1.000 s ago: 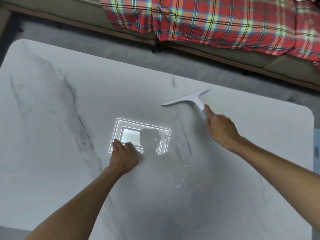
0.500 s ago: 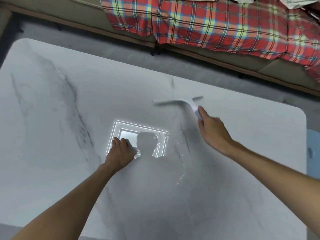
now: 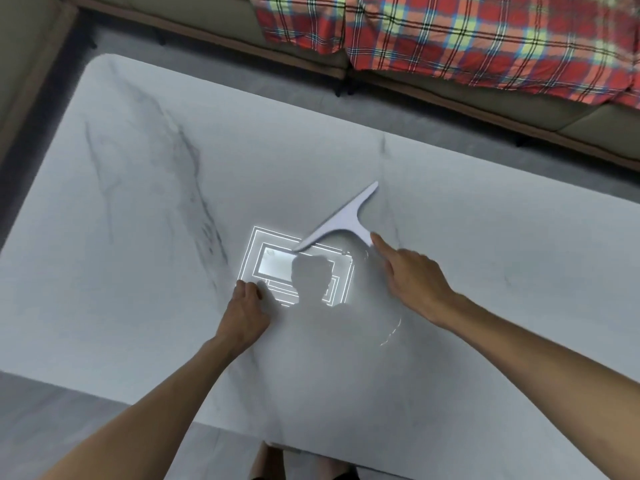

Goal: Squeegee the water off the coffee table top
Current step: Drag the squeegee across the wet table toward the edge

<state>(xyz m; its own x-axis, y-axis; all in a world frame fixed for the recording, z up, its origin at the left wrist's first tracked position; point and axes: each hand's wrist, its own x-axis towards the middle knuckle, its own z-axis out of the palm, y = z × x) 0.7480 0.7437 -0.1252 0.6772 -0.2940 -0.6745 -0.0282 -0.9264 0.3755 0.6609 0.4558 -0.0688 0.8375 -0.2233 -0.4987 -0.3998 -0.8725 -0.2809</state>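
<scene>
Blade of the white T-shaped plastic squeegee (image 3: 341, 221) slants near-left to far-right on the white marble-look table top (image 3: 491, 233), just beyond the right hand (image 3: 412, 278) clasping its handle; the left hand (image 3: 246, 311), seemingly fisted, rests empty.

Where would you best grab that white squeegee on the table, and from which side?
Take the squeegee by its short handle, the stem of the T, coming from the near right, as the right hand does with its forefinger laid along it. The long thin blade lies across the table and must stay free to wipe.
</scene>
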